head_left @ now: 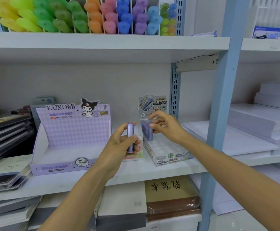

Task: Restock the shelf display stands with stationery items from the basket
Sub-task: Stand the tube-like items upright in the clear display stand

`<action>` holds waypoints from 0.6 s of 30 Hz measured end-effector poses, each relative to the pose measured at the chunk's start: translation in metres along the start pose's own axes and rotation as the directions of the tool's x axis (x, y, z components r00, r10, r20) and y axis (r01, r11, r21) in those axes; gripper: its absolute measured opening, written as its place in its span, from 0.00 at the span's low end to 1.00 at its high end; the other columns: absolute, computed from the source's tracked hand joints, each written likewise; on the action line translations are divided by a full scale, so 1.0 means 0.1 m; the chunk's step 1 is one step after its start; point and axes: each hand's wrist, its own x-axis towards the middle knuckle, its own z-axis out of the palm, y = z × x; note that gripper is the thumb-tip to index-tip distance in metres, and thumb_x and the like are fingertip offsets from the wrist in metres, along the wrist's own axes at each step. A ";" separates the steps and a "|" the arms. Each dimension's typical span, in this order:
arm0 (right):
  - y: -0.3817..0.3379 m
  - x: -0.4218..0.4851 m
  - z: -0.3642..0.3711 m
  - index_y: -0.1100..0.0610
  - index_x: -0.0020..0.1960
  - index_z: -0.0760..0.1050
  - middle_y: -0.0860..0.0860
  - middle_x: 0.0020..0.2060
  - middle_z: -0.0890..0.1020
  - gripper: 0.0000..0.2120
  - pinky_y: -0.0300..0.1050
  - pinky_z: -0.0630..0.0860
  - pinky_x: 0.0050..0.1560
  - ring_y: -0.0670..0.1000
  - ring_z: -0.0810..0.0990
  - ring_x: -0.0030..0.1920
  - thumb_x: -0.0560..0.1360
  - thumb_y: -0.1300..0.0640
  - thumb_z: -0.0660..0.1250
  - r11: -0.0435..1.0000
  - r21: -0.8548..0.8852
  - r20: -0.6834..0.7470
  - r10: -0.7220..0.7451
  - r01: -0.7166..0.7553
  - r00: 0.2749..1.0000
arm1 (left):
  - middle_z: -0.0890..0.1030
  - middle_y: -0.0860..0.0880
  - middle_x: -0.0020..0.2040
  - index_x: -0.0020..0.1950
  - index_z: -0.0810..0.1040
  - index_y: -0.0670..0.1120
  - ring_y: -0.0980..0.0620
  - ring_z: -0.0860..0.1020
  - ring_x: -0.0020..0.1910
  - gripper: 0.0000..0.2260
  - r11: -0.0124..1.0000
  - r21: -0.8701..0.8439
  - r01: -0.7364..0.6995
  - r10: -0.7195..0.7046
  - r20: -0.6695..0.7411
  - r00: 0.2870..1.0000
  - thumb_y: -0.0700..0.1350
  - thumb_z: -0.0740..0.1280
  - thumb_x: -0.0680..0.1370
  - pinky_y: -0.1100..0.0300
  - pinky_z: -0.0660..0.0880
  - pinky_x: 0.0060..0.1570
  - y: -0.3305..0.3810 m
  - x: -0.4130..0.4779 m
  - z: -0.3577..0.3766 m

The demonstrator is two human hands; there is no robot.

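Kuromi box (72, 135) at nine o'clock; I see my left hand (121, 145) gripping a purple tube (130, 135), right hand (166, 127) pinching a second tube (150, 136) inside the clear stand (164, 150).

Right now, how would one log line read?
left hand: grips purple tube | right hand: pinches second tube | site: clear display stand, rear row

White shelf boards (102, 42) on a pale blue upright (226, 97); slotted rail (175, 90) against grey back panel (85, 80); bracket (196, 63) under upper board. Even light.
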 end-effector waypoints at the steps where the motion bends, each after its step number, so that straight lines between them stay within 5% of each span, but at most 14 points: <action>1: 0.00 0.00 0.03 0.59 0.52 0.77 0.56 0.43 0.81 0.06 0.45 0.83 0.45 0.57 0.81 0.45 0.76 0.64 0.69 0.999 -0.036 -0.011 -0.015 0.015 1.000 | 0.80 0.49 0.36 0.64 0.74 0.53 0.53 0.77 0.34 0.15 1.000 -0.001 0.009 -0.009 0.008 1.000 0.38 0.63 0.81 0.64 0.77 0.38 0.00 -0.01 0.00; 7: -0.01 -0.02 0.06 0.59 0.48 0.82 0.51 0.43 0.80 0.03 0.43 0.76 0.48 0.49 0.79 0.44 0.74 0.61 0.71 0.956 -0.289 -0.006 -0.053 0.049 0.999 | 0.85 0.45 0.46 0.65 0.71 0.51 0.50 0.82 0.41 0.16 0.999 0.033 0.019 -0.021 0.041 0.999 0.39 0.66 0.79 0.61 0.79 0.44 0.02 -0.05 -0.01; 10: -0.15 -0.06 0.01 0.56 0.52 0.81 0.52 0.47 0.82 0.06 0.40 0.76 0.47 0.47 0.80 0.44 0.76 0.58 0.70 0.996 -0.083 -0.069 -0.027 0.021 0.997 | 0.86 0.46 0.49 0.64 0.69 0.49 0.51 0.83 0.43 0.15 0.997 0.079 0.016 -0.019 0.040 0.999 0.42 0.67 0.79 0.59 0.80 0.46 0.04 -0.06 0.01; 13: -0.37 -0.16 -0.01 0.52 0.54 0.81 0.51 0.46 0.84 0.08 0.39 0.78 0.46 0.47 0.82 0.45 0.77 0.53 0.68 0.968 0.251 0.030 -0.026 0.018 0.999 | 0.86 0.47 0.49 0.63 0.69 0.47 0.50 0.83 0.44 0.15 0.994 0.106 0.015 -0.019 0.039 0.999 0.42 0.67 0.78 0.54 0.80 0.51 0.05 -0.07 0.09; 18: -0.58 -0.29 -0.02 0.50 0.53 0.82 0.48 0.47 0.85 0.07 0.40 0.78 0.55 0.47 0.82 0.50 0.77 0.57 0.68 0.979 0.195 0.216 -0.105 0.062 0.971 | 0.85 0.46 0.48 0.65 0.67 0.44 0.50 0.83 0.44 0.16 0.989 0.149 -0.023 0.025 -0.011 1.000 0.40 0.66 0.79 0.61 0.79 0.44 0.05 -0.10 0.27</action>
